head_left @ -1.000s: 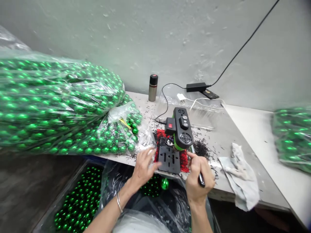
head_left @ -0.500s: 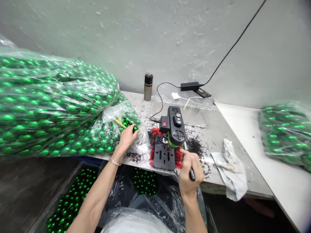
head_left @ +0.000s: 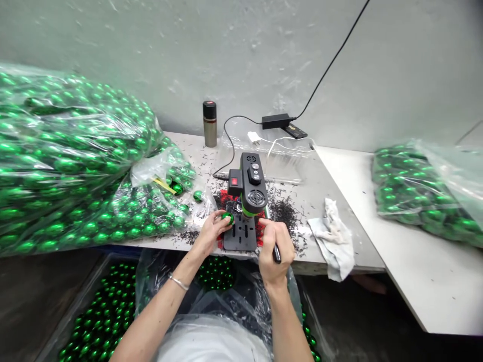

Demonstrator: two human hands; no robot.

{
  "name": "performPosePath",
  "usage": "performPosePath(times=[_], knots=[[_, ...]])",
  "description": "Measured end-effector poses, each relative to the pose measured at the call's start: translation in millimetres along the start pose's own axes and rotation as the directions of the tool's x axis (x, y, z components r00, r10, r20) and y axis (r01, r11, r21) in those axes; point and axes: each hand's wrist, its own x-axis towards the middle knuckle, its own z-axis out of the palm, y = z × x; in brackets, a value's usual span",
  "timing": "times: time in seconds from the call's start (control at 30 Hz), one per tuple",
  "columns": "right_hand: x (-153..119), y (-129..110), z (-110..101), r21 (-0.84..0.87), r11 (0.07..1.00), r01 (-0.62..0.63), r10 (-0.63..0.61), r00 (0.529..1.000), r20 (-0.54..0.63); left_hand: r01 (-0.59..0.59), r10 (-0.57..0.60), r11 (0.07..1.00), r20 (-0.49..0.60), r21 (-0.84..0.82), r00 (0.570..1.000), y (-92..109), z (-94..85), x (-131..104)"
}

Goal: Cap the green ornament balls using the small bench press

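Note:
Pinched between the fingers of my left hand [head_left: 209,235] is a shiny green ball [head_left: 228,217]. It is above the left side of a slotted black plate [head_left: 240,240], beneath the head of a small black machine [head_left: 253,173] with a lime-green ring. My right hand [head_left: 278,249] is closed around a slim tool with a black end [head_left: 276,255]; its far end is mostly hidden by my hand and the machine. Red material [head_left: 260,229] shows beside the plate. Left of it, an open clear bag [head_left: 94,166] bulges with green balls, one loose ball [head_left: 197,196] near its mouth.
Black shavings [head_left: 283,218] litter the table around the machine. A steel flask [head_left: 210,124], a power adapter [head_left: 277,120] and cables are at the back. A crumpled white cloth [head_left: 334,241] lies right, with another bag of balls [head_left: 426,193] beyond. Below are balls in a crate [head_left: 101,306].
My left hand has moved right from the bag's opening to the machine's plate, carrying a green ball. My right hand still grips the slim tool beside the machine. The view has shifted right.

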Motion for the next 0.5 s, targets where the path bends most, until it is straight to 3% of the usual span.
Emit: performPosePath(times=[0.1, 0.23, 0.37, 0.5], knots=[[1, 0, 0, 0.006, 1.0, -0.001, 0.001, 1.0, 0.007, -0.166, 0.178, 0.952, -0.024, 0.258, 0.984, -12, 10.4, 2], [1, -1, -1, -0.003, 1.0, -0.004, 0.004, 1.0, 0.023, -0.381, 0.414, 0.755, 0.063, 0.534, 0.908, -26, 17.1, -1], [0, -1, -1, -0.008, 1.0, 0.006, -0.006, 1.0, 0.019, -0.459, 0.541, 0.516, 0.14, 0.723, 0.829, -35, 14.4, -4], [-1, 1, 0, -0.012, 1.0, 0.02, -0.02, 1.0, 0.003, -0.537, 0.603, 0.344, 0.257, 0.77, 0.755, -37, 11.5, -9]])
